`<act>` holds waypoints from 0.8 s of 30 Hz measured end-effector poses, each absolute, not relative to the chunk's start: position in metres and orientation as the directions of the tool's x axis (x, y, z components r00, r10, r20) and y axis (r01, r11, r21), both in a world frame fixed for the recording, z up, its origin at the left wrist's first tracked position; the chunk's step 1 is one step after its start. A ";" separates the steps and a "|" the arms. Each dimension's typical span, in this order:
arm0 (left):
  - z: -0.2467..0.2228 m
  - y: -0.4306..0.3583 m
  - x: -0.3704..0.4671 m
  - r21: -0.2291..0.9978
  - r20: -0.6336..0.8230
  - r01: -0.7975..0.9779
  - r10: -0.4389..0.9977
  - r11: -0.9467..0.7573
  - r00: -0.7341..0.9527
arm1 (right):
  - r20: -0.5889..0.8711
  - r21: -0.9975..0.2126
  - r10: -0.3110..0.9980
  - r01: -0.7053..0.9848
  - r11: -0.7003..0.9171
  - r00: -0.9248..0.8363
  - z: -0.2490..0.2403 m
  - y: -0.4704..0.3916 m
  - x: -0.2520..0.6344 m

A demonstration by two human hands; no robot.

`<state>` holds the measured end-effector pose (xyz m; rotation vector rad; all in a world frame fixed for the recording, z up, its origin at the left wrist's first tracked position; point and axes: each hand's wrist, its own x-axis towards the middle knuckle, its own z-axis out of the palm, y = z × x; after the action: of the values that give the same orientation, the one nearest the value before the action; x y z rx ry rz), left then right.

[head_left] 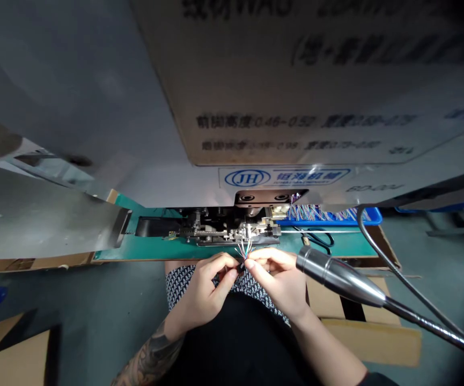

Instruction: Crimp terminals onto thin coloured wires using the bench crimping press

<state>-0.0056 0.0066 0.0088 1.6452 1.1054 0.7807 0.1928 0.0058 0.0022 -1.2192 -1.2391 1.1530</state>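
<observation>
My left hand (211,284) pinches a black cable (240,266) between thumb and fingers, just in front of the green bench edge. Thin wires of several colours (246,250) fan out from the cable's end and point up toward the machine. Close against it, my right hand (275,273) has thumb and forefinger closed on the base of these wires. The metal crimping head (248,231) of the machine lies right beyond the wire tips, with a small gap between. Which wires the right fingertips hold is hard to make out.
The large machine housing (155,177) fills the upper view. A lamp on a bent neck (340,276) reaches in beside my right hand. Black-handled scissors (320,238) lie on the green bench (348,245). Behind them stands a blue tray (372,216) of wires. Cardboard (370,340) lies below right.
</observation>
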 end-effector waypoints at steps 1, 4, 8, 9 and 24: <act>0.009 0.006 -0.006 0.953 -0.019 0.286 0.924 -0.099 0.382 | 0.022 -1.000 1.000 0.014 0.022 0.001 0.003 0.006 0.193; 0.007 0.005 -0.005 0.988 -0.103 0.149 0.914 0.047 0.392 | -0.011 -0.998 0.999 -0.065 -0.014 -0.052 0.009 0.006 0.193; 0.008 0.004 -0.004 0.968 -0.204 -0.046 0.880 0.247 0.430 | -0.013 -0.994 0.995 -0.105 -0.024 -0.099 0.015 0.004 0.191; 0.008 0.003 -0.003 0.962 -0.213 -0.064 0.876 0.266 0.433 | -0.006 -0.995 0.995 -0.094 -0.016 -0.098 0.016 0.003 0.190; 0.012 0.002 -0.004 0.987 -0.154 0.023 0.911 0.157 0.382 | 0.119 -0.988 0.986 0.083 0.129 -0.115 0.013 0.001 0.195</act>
<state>-0.0036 0.0024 0.0122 1.2474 0.9834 0.8107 0.1952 0.0013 0.0127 -1.1270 -1.4130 1.1502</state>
